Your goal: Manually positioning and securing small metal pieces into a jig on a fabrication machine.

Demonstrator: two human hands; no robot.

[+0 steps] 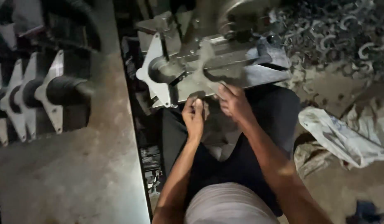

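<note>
A grey metal press machine point(225, 66) stands in front of me with a flat bed and a white flanged housing point(156, 70) at its left end. My left hand point(194, 116) is closed on a small dark metal piece point(197, 96) just below the bed's front edge. My right hand point(233, 101) grips a curved dark metal piece point(219, 79) lying on the bed, fingers curled over it. Both forearms reach up from my lap, which is covered in dark cloth.
A long grey workbench point(100, 157) runs along the left, with a row of white flanged parts point(30, 95) on a dark shaft. A heap of curved metal pieces point(337, 33) lies at top right. Crumpled white sacks point(345, 137) lie on the dirt floor at right.
</note>
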